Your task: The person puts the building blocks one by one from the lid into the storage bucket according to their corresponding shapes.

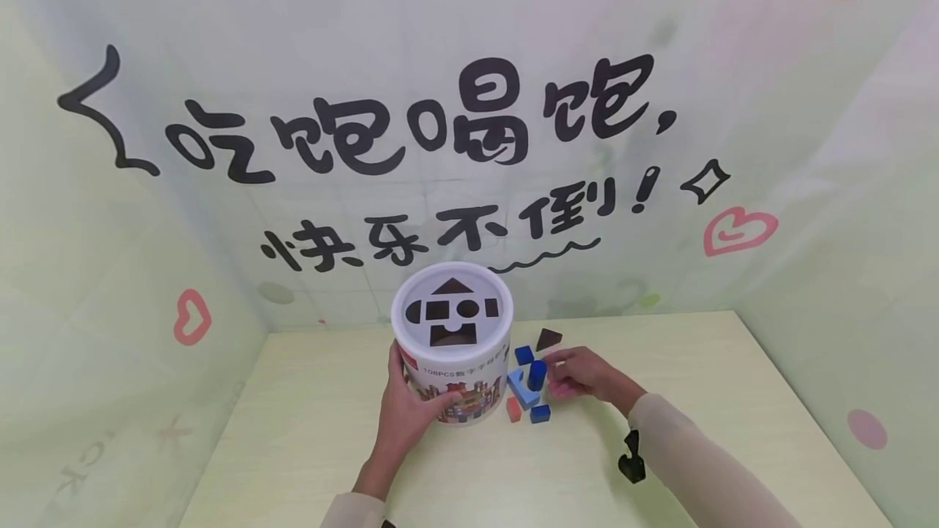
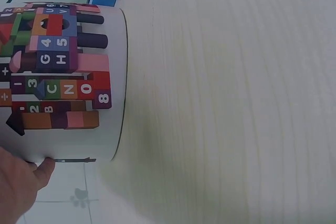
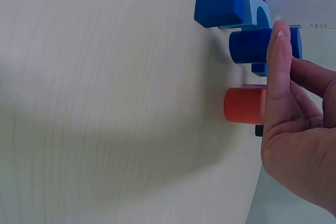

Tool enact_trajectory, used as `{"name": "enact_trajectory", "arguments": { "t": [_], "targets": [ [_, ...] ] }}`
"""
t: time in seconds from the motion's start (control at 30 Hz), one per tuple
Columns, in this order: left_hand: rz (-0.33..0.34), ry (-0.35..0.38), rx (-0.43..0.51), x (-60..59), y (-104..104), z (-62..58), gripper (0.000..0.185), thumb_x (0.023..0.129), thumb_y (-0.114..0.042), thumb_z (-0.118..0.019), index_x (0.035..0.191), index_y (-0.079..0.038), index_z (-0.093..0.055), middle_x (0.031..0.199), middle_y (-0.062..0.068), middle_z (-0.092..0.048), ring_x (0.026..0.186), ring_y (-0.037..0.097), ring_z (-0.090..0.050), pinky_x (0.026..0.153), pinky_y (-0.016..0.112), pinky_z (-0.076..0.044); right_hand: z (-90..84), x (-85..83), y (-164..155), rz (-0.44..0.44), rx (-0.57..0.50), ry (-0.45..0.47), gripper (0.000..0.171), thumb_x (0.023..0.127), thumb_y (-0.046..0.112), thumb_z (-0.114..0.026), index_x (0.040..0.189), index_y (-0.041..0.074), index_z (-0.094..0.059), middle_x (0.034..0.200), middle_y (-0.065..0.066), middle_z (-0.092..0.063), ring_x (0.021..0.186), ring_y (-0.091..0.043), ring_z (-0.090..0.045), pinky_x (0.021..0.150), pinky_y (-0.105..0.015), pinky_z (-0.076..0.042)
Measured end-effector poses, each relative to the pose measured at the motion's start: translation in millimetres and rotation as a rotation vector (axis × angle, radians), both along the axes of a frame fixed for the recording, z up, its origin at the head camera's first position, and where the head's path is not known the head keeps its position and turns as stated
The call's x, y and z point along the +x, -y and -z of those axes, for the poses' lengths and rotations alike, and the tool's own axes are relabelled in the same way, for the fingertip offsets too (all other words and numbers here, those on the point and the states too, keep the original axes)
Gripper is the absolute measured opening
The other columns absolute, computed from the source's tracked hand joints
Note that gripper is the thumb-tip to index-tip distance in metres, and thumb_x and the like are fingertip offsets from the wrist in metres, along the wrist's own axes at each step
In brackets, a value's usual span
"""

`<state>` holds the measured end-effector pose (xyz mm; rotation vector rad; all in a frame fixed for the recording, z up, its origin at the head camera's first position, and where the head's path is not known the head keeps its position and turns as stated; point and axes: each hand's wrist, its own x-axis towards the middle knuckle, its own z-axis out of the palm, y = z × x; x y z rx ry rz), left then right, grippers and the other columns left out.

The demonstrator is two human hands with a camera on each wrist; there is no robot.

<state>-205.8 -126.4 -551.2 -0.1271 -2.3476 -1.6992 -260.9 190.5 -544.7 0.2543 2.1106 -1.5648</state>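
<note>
Head view: the left hand [image 1: 411,414] grips the tub [image 1: 451,341] on the table [image 1: 308,430]; loosening it could tip the tub onto the blocks [image 1: 530,385] beside it.

Left wrist view: fingers [image 2: 42,171] press the tub's wall.

Right wrist view: the right hand [image 3: 294,129] pinches an orange cylinder [image 3: 244,105]; a slip could roll it away.

Soft, even light fills my view, bright and without glare. The head camera bends the walls outward at its edges. On the counter [image 3: 105,103], a broad, blurred shadow spreads beneath my right hand [image 3: 299,129]; my wrist views run slightly soft, nearest skin out of focus.
</note>
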Motion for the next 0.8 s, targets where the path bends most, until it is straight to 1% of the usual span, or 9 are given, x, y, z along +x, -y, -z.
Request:
{"name": "enact_trajectory", "arguments": {
  "t": [0.17, 0.37, 0.53, 0.63, 0.7, 0.8],
  "targets": [
    [-0.003, 0.009, -0.005, 0.3, -0.2, 0.3, 0.123, 0.057, -0.048, -0.092, 0.151, -0.044, -0.013, 0.140, -0.010, -0.046, 0.132, 0.024, -0.046, 0.107, 0.055, -0.042, 5.3, 3.8, 1.0, -0.013, -0.003, 0.000, 0.043, 0.091, 0.002, -0.060, 0.134, -0.003, -0.053, 0.080, -0.013, -0.070, 0.061, -0.018, -0.069, 0.058, -0.028, -0.061],
    [0.003, 0.001, -0.003, -0.5, 0.0, 0.7, 0.123, 0.058, -0.047, -0.092, 0.152, -0.044, -0.013, 0.142, -0.009, -0.045, 0.134, 0.022, -0.044, 0.110, 0.055, -0.039, 11.5, 4.3, 3.6, -0.015, -0.052, 0.010, 0.044, 0.091, 0.001, -0.059, 0.135, -0.004, -0.051, 0.082, -0.014, -0.070, 0.062, -0.020, -0.070, 0.060, -0.030, -0.061],
    [0.005, -0.006, -0.001, -1.5, 0.4, 2.0, 0.122, 0.058, -0.047, -0.092, 0.151, -0.044, -0.013, 0.142, -0.011, -0.043, 0.134, 0.019, -0.043, 0.112, 0.053, -0.037, 12.2, 4.2, 6.3, -0.033, -0.087, 0.022, 0.049, 0.092, 0.000, -0.058, 0.139, -0.005, -0.045, 0.082, -0.015, -0.071, 0.062, -0.020, -0.070, 0.061, -0.032, -0.062],
    [0.003, -0.003, -0.005, -1.8, 0.4, 2.4, 0.122, 0.058, -0.048, -0.092, 0.151, -0.045, -0.013, 0.142, -0.012, -0.043, 0.133, 0.019, -0.044, 0.111, 0.054, -0.038, 11.5, 4.3, 8.1, -0.048, -0.096, 0.023, 0.052, 0.092, 0.001, -0.059, 0.140, -0.006, -0.042, 0.081, -0.015, -0.070, 0.063, -0.020, -0.071, 0.062, -0.032, -0.062],
    [0.001, 0.002, -0.007, -1.9, 0.1, 2.2, 0.122, 0.058, -0.048, -0.092, 0.151, -0.045, -0.013, 0.142, -0.012, -0.043, 0.133, 0.019, -0.044, 0.110, 0.054, -0.039, 11.8, 4.0, 9.8, -0.055, -0.102, 0.019, 0.049, 0.091, 0.000, -0.060, 0.138, -0.005, -0.044, 0.080, -0.015, -0.070, 0.063, -0.021, -0.071, 0.062, -0.033, -0.062],
    [0.002, 0.012, -0.005, -1.3, 0.2, 0.3, 0.121, 0.057, -0.049, -0.091, 0.151, -0.046, -0.014, 0.141, -0.013, -0.044, 0.133, 0.019, -0.044, 0.110, 0.054, -0.040, 13.7, 3.7, 12.7, -0.065, -0.106, 0.008, 0.038, 0.090, 0.000, -0.061, 0.127, -0.003, -0.053, 0.078, -0.014, -0.070, 0.063, -0.021, -0.071, 0.062, -0.033, -0.062]
  ]
}}
